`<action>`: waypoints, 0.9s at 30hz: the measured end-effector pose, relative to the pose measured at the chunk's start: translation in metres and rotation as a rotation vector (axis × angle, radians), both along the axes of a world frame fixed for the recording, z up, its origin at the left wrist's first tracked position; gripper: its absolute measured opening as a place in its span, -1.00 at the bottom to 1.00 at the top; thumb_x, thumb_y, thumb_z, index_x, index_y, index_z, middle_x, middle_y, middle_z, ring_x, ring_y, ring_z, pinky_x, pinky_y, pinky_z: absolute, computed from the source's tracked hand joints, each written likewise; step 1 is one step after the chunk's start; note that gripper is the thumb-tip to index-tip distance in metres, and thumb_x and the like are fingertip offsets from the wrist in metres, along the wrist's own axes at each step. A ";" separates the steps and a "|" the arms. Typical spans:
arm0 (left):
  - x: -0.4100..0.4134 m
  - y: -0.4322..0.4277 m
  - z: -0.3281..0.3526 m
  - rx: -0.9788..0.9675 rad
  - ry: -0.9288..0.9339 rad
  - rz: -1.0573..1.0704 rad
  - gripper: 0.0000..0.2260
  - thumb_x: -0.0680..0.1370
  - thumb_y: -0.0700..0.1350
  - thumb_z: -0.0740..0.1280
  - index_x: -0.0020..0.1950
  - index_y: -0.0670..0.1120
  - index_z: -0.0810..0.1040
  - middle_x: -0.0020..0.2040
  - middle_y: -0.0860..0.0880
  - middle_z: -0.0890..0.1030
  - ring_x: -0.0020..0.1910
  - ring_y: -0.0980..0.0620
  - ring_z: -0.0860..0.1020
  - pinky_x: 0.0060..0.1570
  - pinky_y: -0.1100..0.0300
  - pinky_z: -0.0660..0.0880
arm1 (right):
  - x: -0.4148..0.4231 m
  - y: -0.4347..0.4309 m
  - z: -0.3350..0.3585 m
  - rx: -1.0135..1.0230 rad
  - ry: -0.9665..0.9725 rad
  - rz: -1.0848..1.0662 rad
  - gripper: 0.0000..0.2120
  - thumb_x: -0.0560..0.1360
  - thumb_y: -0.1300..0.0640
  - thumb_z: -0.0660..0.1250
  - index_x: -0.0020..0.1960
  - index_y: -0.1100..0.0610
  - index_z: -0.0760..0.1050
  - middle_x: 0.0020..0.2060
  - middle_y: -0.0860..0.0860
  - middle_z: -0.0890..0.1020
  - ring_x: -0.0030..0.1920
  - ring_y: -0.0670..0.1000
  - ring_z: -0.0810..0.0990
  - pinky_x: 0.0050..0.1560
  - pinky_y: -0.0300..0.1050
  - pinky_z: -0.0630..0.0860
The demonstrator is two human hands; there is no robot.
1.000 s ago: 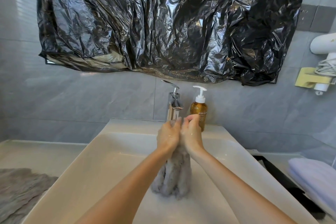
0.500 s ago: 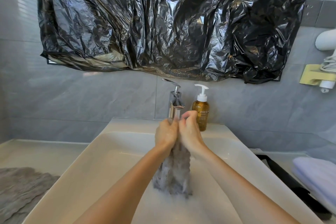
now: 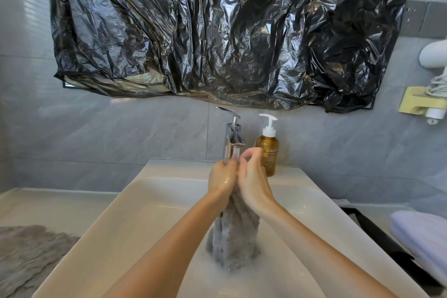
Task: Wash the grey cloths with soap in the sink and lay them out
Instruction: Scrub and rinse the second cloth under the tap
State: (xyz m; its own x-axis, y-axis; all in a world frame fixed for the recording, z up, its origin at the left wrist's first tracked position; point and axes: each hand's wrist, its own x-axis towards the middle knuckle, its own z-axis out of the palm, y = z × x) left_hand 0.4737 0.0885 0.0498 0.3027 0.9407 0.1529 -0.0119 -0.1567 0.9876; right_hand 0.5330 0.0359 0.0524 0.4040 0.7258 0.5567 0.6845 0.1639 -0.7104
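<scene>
Scrubbing stage of the wash, as seen by someone standing at the basin. The left hand (image 3: 221, 178) and right hand (image 3: 251, 176) are pressed together just under the tap (image 3: 233, 140). Both are closed round the gathered top of one grey cloth (image 3: 233, 237), the right hand's fingers curled over at the very top. The cloth hangs down from the hands as a wet, twisted bundle, its lower end reaching the bottom of the sink (image 3: 135, 213).

Containers: the sink holds the cloth and a shallow, cloudy pool around its foot, which looks like lather. Whether the tap is running is hard to tell. The soap bottle (image 3: 268, 152), an amber pump bottle, stands on the rim just right of the tap and appears mostly full.

A second grey cloth (image 3: 29, 249) lies crumpled on the surface (image 3: 48, 205) left of the sink. Whether it has been washed cannot be told.

Judgement: the soaping and rubbing is in hand, with rinsing and laying out to come. The next move likely calls for working the cloth between the palms, then wringing it firmly over the sink so no water reaches the surface.
</scene>
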 end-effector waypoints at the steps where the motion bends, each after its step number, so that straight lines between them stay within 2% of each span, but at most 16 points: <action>1: -0.002 0.005 -0.001 -0.010 0.000 0.024 -0.67 0.62 0.04 0.19 -0.28 -0.07 0.49 -0.24 -0.07 0.60 -0.13 -0.10 0.58 -0.05 0.04 0.51 | -0.002 0.000 -0.004 -0.011 -0.055 0.045 -0.95 0.67 0.16 0.02 0.04 0.04 0.21 -0.25 -0.07 0.43 -0.26 -0.14 0.44 -0.33 -0.26 0.31; 3: -0.005 0.008 -0.007 0.009 0.074 0.024 -0.67 0.61 0.07 0.21 -0.25 -0.08 0.51 -0.21 -0.11 0.62 -0.14 -0.11 0.59 -0.02 0.01 0.53 | 0.003 0.006 -0.005 0.002 -0.040 0.072 -0.97 0.66 0.16 0.06 0.08 0.08 0.20 -0.23 -0.06 0.44 -0.24 -0.06 0.48 -0.32 -0.25 0.30; 5: -0.005 0.006 -0.008 -0.070 0.095 -0.087 -0.67 0.58 0.14 0.25 -0.12 -0.11 0.58 -0.14 -0.14 0.66 -0.13 -0.09 0.62 -0.04 0.05 0.55 | 0.015 0.014 -0.002 0.073 0.114 -0.020 -0.93 0.64 0.19 0.12 0.07 0.12 0.22 -0.20 -0.05 0.42 -0.12 0.03 0.48 -0.22 -0.20 0.29; 7: -0.010 0.007 -0.003 -0.253 0.113 -0.246 -0.52 0.52 0.26 0.27 0.10 -0.14 0.59 -0.02 -0.13 0.67 -0.06 -0.06 0.62 -0.10 0.12 0.55 | 0.026 0.015 0.006 0.138 0.247 -0.085 -0.87 0.62 0.18 0.19 0.08 0.14 0.23 -0.19 -0.06 0.41 -0.08 0.03 0.47 -0.20 -0.24 0.29; 8: -0.014 0.009 -0.001 -0.307 0.160 -0.345 -0.42 0.48 0.35 0.24 0.17 -0.13 0.57 0.05 -0.11 0.66 0.00 -0.05 0.61 -0.06 0.12 0.53 | 0.033 0.015 0.008 0.172 0.304 -0.075 -0.82 0.61 0.16 0.24 0.09 0.14 0.23 -0.17 -0.03 0.44 -0.10 0.02 0.48 -0.23 -0.26 0.33; 10: -0.021 0.011 0.003 -0.344 0.265 -0.505 -0.32 0.41 0.46 0.17 0.19 -0.08 0.58 0.10 -0.07 0.65 0.10 -0.03 0.59 0.14 0.05 0.49 | 0.043 0.010 0.016 0.231 0.447 -0.031 -0.72 0.56 0.13 0.32 0.12 0.16 0.24 -0.07 0.07 0.50 -0.12 -0.01 0.53 -0.26 -0.40 0.43; 12: -0.022 0.012 0.005 -0.334 0.290 -0.595 -0.35 0.41 0.48 0.13 0.10 0.00 0.64 0.08 -0.05 0.67 0.11 -0.03 0.60 0.21 -0.01 0.47 | 0.050 0.003 0.022 0.229 0.557 0.017 -0.61 0.51 0.07 0.39 0.18 0.17 0.27 -0.03 0.08 0.54 -0.09 -0.04 0.57 -0.20 -0.44 0.47; 14: -0.021 0.010 0.009 -0.270 0.251 -0.639 -0.45 0.47 0.43 0.10 -0.01 0.05 0.67 0.04 -0.02 0.67 0.09 -0.01 0.60 0.16 0.00 0.49 | 0.054 -0.001 0.023 0.151 0.618 0.073 -0.47 0.42 -0.03 0.47 0.23 0.14 0.31 0.00 0.06 0.58 -0.02 -0.04 0.60 0.00 -0.28 0.55; 16: -0.022 0.012 0.013 -0.238 0.148 -0.621 -0.53 0.51 0.32 0.21 0.06 -0.03 0.65 0.06 -0.03 0.67 0.10 -0.02 0.61 0.16 0.01 0.50 | 0.055 -0.003 0.024 0.076 0.678 0.137 -0.33 0.31 -0.07 0.55 0.27 0.08 0.32 0.06 0.09 0.59 0.04 0.02 0.63 0.09 -0.06 0.57; 18: -0.027 0.014 0.017 -0.227 0.060 -0.582 -0.62 0.50 0.15 0.37 0.11 -0.12 0.61 0.07 -0.08 0.68 0.09 -0.06 0.63 0.10 0.04 0.55 | 0.058 -0.006 0.025 0.039 0.718 0.191 -0.36 0.34 0.06 0.55 0.29 0.06 0.29 0.08 0.10 0.58 0.03 0.03 0.63 0.00 -0.06 0.58; 20: -0.031 0.017 0.016 -0.180 0.002 -0.459 -0.81 0.48 -0.02 0.45 -0.16 -0.11 0.53 -0.08 -0.09 0.67 -0.07 -0.05 0.64 -0.13 0.15 0.57 | 0.061 -0.008 0.023 -0.037 0.743 0.241 -0.37 0.39 0.23 0.52 0.32 0.06 0.25 0.09 0.13 0.56 0.07 0.08 0.62 0.05 -0.02 0.57; 22: -0.032 0.022 0.014 -0.150 -0.094 -0.316 -0.70 0.50 -0.17 0.42 -0.33 -0.04 0.35 -0.28 -0.06 0.57 -0.28 0.01 0.55 -0.40 0.27 0.45 | 0.064 -0.006 0.015 -0.189 0.716 0.304 -0.35 0.37 0.25 0.52 0.32 0.07 0.23 0.13 0.14 0.55 0.13 0.10 0.59 0.16 0.03 0.53; 23: -0.031 0.023 0.013 -0.147 -0.159 -0.265 -0.66 0.52 -0.23 0.38 -0.35 -0.03 0.30 -0.32 -0.04 0.51 -0.34 0.03 0.49 -0.46 0.28 0.40 | 0.064 -0.004 0.009 -0.311 0.630 0.333 -0.36 0.36 0.18 0.55 0.31 0.08 0.28 0.14 0.11 0.57 0.14 0.07 0.59 0.18 -0.01 0.52; 25: -0.030 0.024 0.013 -0.165 -0.260 -0.185 -0.65 0.54 -0.30 0.33 -0.33 -0.03 0.27 -0.34 -0.05 0.46 -0.36 0.04 0.45 -0.42 0.24 0.38 | 0.067 -0.001 -0.003 -0.569 0.387 0.387 -0.58 0.45 0.03 0.47 0.23 0.13 0.46 0.01 -0.01 0.63 -0.02 -0.06 0.59 0.01 -0.19 0.47; 26: -0.030 0.024 0.012 -0.181 -0.279 -0.139 -0.68 0.54 -0.30 0.33 -0.30 -0.04 0.29 -0.32 -0.06 0.47 -0.34 0.03 0.46 -0.37 0.21 0.40 | 0.068 0.000 -0.008 -0.643 0.295 0.388 -0.72 0.52 0.01 0.38 0.16 0.13 0.53 -0.07 -0.05 0.64 -0.10 -0.08 0.56 -0.08 -0.24 0.42; 27: -0.031 0.025 0.013 -0.200 -0.276 -0.088 -0.73 0.54 -0.29 0.33 -0.26 -0.06 0.32 -0.30 -0.07 0.48 -0.32 0.02 0.47 -0.33 0.18 0.42 | 0.071 0.001 -0.012 -0.658 0.248 0.364 -0.77 0.58 0.01 0.30 0.12 0.13 0.57 -0.11 -0.05 0.62 -0.12 -0.08 0.53 -0.10 -0.22 0.39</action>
